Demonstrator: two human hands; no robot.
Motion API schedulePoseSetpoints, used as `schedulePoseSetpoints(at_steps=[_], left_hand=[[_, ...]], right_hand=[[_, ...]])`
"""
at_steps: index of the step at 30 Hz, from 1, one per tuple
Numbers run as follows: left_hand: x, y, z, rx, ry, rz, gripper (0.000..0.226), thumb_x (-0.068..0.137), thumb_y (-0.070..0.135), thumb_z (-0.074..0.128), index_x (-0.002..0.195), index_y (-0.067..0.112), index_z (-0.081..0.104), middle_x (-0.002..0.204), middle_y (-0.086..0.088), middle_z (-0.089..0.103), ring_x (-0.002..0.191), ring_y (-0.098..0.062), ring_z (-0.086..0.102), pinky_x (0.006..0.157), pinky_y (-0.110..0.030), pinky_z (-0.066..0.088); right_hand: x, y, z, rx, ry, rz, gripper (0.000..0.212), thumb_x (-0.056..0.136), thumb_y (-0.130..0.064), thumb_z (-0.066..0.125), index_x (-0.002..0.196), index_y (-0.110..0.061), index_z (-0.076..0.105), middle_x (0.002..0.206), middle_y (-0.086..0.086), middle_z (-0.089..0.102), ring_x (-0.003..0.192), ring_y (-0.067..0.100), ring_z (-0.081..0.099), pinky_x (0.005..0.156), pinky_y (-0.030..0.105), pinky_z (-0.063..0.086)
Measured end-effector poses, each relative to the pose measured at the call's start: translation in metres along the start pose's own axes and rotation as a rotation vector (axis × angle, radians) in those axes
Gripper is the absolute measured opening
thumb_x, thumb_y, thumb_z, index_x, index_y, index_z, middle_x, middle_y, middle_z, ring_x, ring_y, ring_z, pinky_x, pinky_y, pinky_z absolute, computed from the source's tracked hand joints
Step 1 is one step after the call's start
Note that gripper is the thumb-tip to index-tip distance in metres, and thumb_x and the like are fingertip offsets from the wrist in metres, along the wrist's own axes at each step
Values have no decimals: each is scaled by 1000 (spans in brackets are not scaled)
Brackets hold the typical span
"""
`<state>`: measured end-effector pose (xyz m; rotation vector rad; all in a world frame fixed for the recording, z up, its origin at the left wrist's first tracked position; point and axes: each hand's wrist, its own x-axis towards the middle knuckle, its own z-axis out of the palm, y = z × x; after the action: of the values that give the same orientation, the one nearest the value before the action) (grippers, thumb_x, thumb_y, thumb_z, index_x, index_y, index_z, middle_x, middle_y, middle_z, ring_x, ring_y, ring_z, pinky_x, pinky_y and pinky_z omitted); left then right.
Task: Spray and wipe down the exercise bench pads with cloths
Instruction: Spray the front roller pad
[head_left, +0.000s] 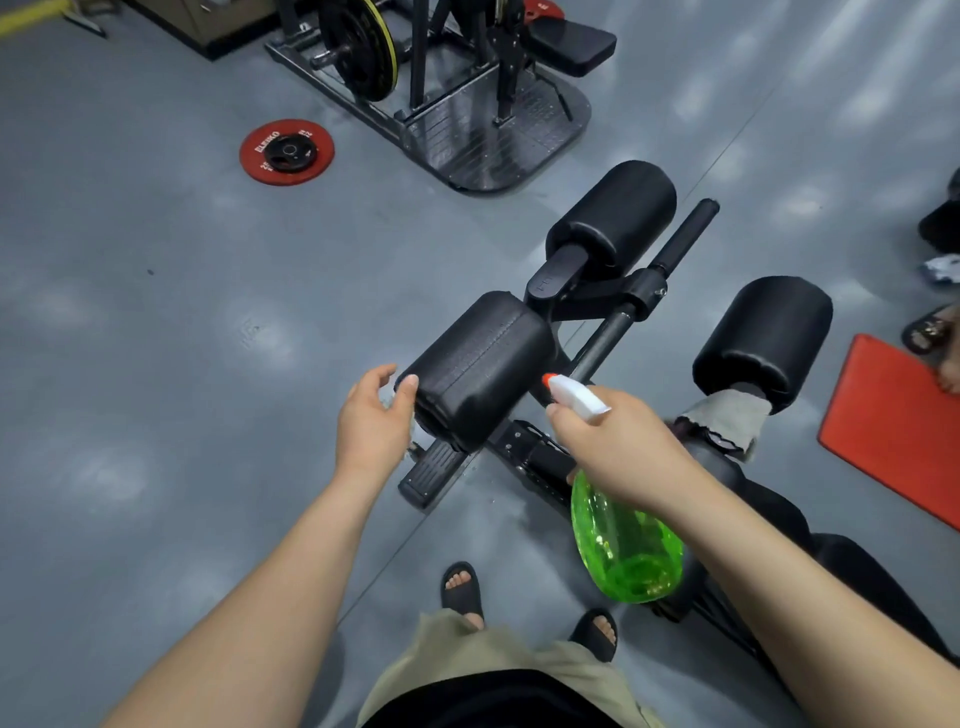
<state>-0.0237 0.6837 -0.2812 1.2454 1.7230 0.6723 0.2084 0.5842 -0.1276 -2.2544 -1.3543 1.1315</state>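
A black roller pad (480, 366) lies at the near end of the exercise bench. My left hand (375, 415) holds its left end, thumb on top and fingers curled round the end, with a bit of pale cloth showing under the palm. My right hand (618, 444) grips a green spray bottle (626, 540) by its white head; the orange nozzle tip points at the pad's right end. Two more black roller pads sit farther off, one behind (615, 215) and one at the right (763, 340). A grey cloth (727, 415) hangs over the frame beside the right pad.
A red weight plate (285, 151) lies on the grey floor at the left. A black machine with a plate-loaded base (488, 135) stands behind. At the right edge lie a red mat (893, 421) and another person's sandalled foot (930, 332). My own feet in black slides (462, 590) stand below the bench.
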Motion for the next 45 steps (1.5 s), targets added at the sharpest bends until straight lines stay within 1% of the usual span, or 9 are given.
schedulePoseSetpoints(at_steps=[8, 12, 15, 20, 24, 30, 35, 41, 45], left_hand=[[-9, 4, 2, -60, -54, -31, 44, 69, 78, 71, 106, 61, 57, 114, -19, 70, 82, -35, 70, 70, -54, 60], [-6, 6, 0, -64, -45, -60, 42, 81, 69, 67, 115, 45, 60, 92, -10, 72, 61, -26, 66, 51, -32, 51], [-4, 7, 0, -53, 1, -43, 43, 79, 74, 60, 110, 45, 61, 99, -9, 75, 88, -36, 73, 72, -48, 60], [-11, 9, 2, -25, -38, -34, 47, 72, 77, 69, 110, 52, 58, 112, -13, 72, 95, -35, 72, 68, -46, 62], [-8, 15, -1, -33, -2, -52, 39, 89, 61, 63, 118, 35, 61, 109, -9, 72, 54, -23, 67, 40, -27, 46], [-16, 11, 1, -40, -33, -46, 36, 75, 71, 68, 104, 52, 59, 100, -7, 71, 63, -25, 66, 47, -25, 46], [-9, 13, -2, -7, 27, -46, 38, 94, 57, 60, 120, 30, 63, 117, 11, 66, 97, -14, 65, 81, -28, 47], [-19, 21, -5, -44, -27, -64, 31, 86, 56, 69, 110, 38, 60, 96, 17, 66, 59, -19, 64, 49, -27, 47], [-17, 22, -3, -21, 5, -24, 30, 94, 46, 67, 119, 29, 60, 109, 18, 62, 88, -8, 69, 73, -20, 48]], right_hand=[[-8, -7, 8, -106, -89, -24, 40, 99, -48, 45, 123, -23, 64, 91, -3, 67, 86, 20, 63, 89, 36, 52], [-2, -7, -3, -123, -5, -5, 40, 100, -44, 42, 124, -20, 62, 88, 1, 67, 89, 26, 63, 89, 38, 52], [4, -4, -13, -116, 55, 39, 42, 98, -48, 40, 121, -23, 64, 82, 2, 65, 86, 27, 64, 84, 40, 54], [2, -8, -21, -116, -8, 22, 36, 100, -47, 43, 130, -38, 61, 90, -4, 64, 95, 25, 61, 82, 35, 49], [-12, -13, -10, -128, -146, -51, 26, 100, -45, 46, 111, -32, 66, 85, 0, 67, 86, 25, 65, 80, 34, 53], [-10, -13, 2, -144, -162, -94, 22, 96, -50, 44, 78, -42, 54, 70, -4, 53, 73, 21, 54, 60, 32, 40], [-3, -15, -14, -102, 29, -8, 35, 100, -44, 43, 123, -28, 65, 85, 2, 67, 83, 24, 62, 77, 34, 53], [2, -12, -19, -84, 14, 0, 36, 99, -47, 43, 131, -45, 59, 83, -3, 66, 84, 20, 67, 81, 33, 54], [-6, -13, -9, -101, -65, -56, 38, 99, -49, 45, 134, -47, 57, 90, -7, 65, 85, 15, 63, 77, 30, 50]])
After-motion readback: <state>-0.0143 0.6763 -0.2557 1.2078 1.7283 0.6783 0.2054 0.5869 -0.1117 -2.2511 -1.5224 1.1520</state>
